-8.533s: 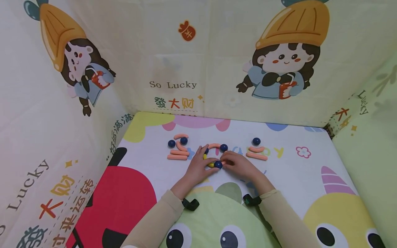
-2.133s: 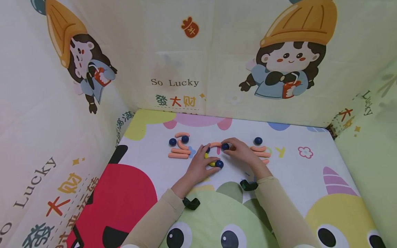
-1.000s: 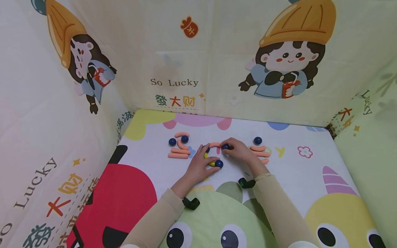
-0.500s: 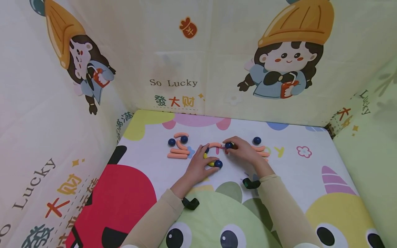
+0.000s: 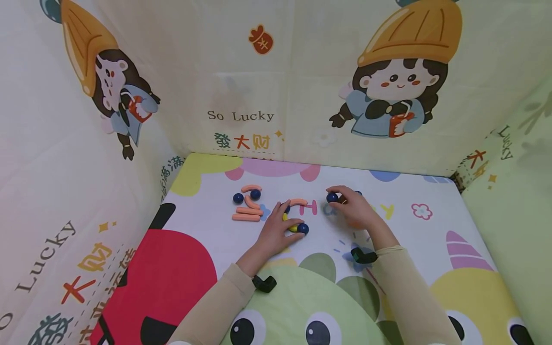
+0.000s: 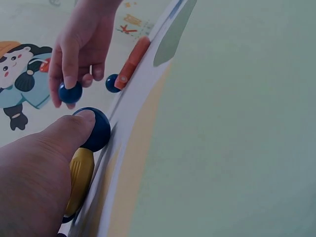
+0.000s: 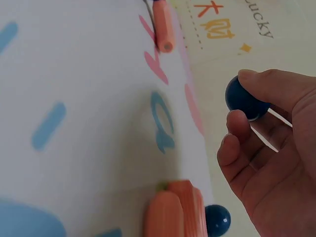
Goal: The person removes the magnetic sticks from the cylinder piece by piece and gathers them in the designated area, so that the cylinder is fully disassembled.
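My left hand rests on the table and pinches a dark blue ball between thumb and index finger. A curved yellow rod runs from that ball under the hand. Another blue ball sits by the raised fingertips, with a curved orange rod beyond it. My right hand pinches a second dark blue ball with thumb and fingertips, raised over the table to the right. Below this hand in the right wrist view lie orange rods and a blue ball.
At the back left of the table lie straight orange rods, curved orange rods and two blue balls. Printed cloth walls enclose the table at the back and sides.
My right hand has drawn its blue ball off the curved orange rod's end and carried it right. Since the oldest frame, one more orange rod lies at the right. The left hand stays put.
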A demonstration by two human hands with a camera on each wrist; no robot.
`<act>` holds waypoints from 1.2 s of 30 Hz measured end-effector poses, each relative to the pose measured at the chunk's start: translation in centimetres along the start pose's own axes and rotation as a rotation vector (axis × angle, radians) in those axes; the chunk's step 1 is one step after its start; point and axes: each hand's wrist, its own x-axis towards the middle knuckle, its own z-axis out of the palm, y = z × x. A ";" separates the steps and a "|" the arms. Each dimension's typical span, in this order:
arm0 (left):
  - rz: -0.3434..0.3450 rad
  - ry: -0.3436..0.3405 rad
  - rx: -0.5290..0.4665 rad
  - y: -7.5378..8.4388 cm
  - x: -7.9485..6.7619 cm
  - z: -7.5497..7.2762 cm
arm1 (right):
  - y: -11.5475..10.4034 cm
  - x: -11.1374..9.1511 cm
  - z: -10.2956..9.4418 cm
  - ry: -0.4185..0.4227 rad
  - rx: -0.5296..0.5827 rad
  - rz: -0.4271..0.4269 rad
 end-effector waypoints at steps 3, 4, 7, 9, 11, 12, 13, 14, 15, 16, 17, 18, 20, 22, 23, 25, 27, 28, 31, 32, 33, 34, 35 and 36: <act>0.000 0.001 -0.012 0.0 0.0 -0.1 | 0.7 -0.1 -0.9 0.027 0.012 0.002; -0.001 0.001 -0.013 0.0 0.0 0.0 | 1.0 -0.1 -1.2 0.034 0.018 0.005; -0.006 -0.001 -0.010 0.0 0.0 0.0 | 1.7 -0.3 -2.1 0.053 0.048 0.028; -0.007 0.001 -0.008 -0.1 0.0 0.1 | 2.3 -0.5 -2.8 0.055 0.067 0.051; -0.008 0.002 -0.009 -0.1 0.0 0.1 | 2.8 -0.6 -3.3 0.058 0.084 0.091; -0.006 0.004 -0.011 -0.1 0.0 0.1 | 3.1 -0.6 -3.6 0.062 0.089 0.112; -0.005 0.004 -0.014 -0.1 0.0 0.1 | 3.4 -0.7 -3.9 0.066 0.087 0.124; -0.003 0.006 -0.015 -0.1 0.0 0.1 | 3.8 -0.8 -4.2 0.078 0.078 0.130; -0.002 0.007 -0.015 -0.1 0.1 0.1 | 4.1 -1.0 -4.4 0.092 0.071 0.133; -0.003 0.007 -0.014 -0.1 0.1 0.1 | 4.5 -1.1 -4.6 0.109 0.062 0.132; -0.002 0.007 -0.013 -0.1 0.1 0.1 | 4.8 -1.2 -4.8 0.130 0.051 0.118; -0.002 0.008 -0.012 -0.1 0.1 0.1 | 5.2 -1.3 -5.0 0.149 0.039 0.109; -0.001 0.010 -0.011 -0.1 0.1 0.2 | 5.8 -1.5 -5.3 0.183 0.021 0.097; 0.002 0.013 -0.014 -0.2 0.1 0.2 | 6.4 -1.6 -5.4 0.199 0.023 0.102; 0.006 0.016 -0.014 -0.2 0.1 0.2 | 6.7 -1.6 -5.5 0.205 0.024 0.109; 0.013 0.020 -0.011 -0.2 0.1 0.3 | 7.3 -1.5 -5.5 0.205 0.029 0.135; 0.020 0.023 -0.003 -0.3 0.2 0.3 | 7.9 -1.4 -5.5 0.201 0.027 0.147; 0.022 0.024 0.000 -0.3 0.2 0.3 | 8.2 -1.4 -5.5 0.199 0.024 0.153; 0.025 0.025 0.007 -0.4 0.2 0.4 | 8.7 -1.2 -5.5 0.190 0.013 0.163; 0.027 0.027 0.004 -0.4 0.2 0.4 | 8.9 -1.1 -5.4 0.185 0.013 0.170; 0.027 0.027 0.002 -0.5 0.1 0.4 | 9.0 -1.1 -5.4 0.179 0.014 0.177; 0.029 0.028 0.001 -0.5 0.1 0.4 | 9.1 -1.0 -5.4 0.172 0.016 0.184; 0.030 0.027 0.001 -0.5 0.1 0.4 | 9.2 -1.0 -5.3 0.165 0.018 0.191; 0.030 0.026 0.002 -0.5 0.1 0.5 | 9.3 -0.9 -5.3 0.158 0.021 0.198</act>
